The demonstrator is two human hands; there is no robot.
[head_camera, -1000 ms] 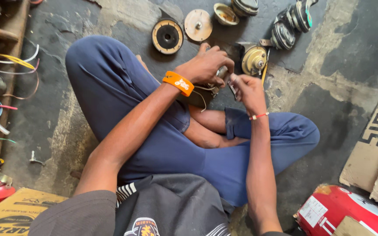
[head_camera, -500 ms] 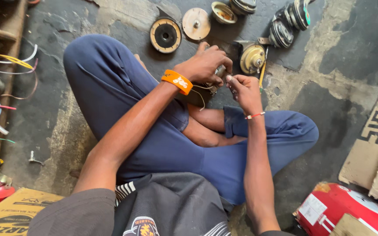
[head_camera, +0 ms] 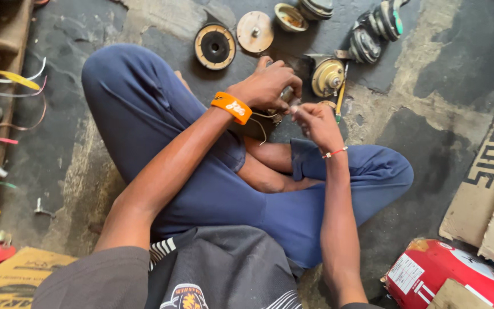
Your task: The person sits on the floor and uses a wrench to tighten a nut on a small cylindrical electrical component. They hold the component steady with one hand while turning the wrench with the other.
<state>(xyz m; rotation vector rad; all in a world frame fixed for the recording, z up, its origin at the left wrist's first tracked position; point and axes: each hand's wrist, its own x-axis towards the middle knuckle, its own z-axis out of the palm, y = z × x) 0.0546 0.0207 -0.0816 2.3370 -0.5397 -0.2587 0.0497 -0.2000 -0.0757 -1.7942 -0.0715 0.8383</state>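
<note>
Mostly hidden, the small metal part (head_camera: pixel 286 95) shows only a grey cylindrical end with thin wires (head_camera: pixel 261 123) trailing from it. It sits under the left hand (head_camera: pixel 267 84), whose grip is curled tight around it, orange wristband (head_camera: pixel 231 107) up. Just beside, the right hand (head_camera: pixel 314 123) pinches its fingertips together on something too small to tell, above the crossed legs.

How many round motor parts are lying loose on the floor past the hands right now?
About 6: a black-centred disc, a flat tan disc, a small cup-shaped piece, a stack at the top edge, a brass-coloured housing nearest the right hand, and a dark cluster, possibly several pieces.
</note>
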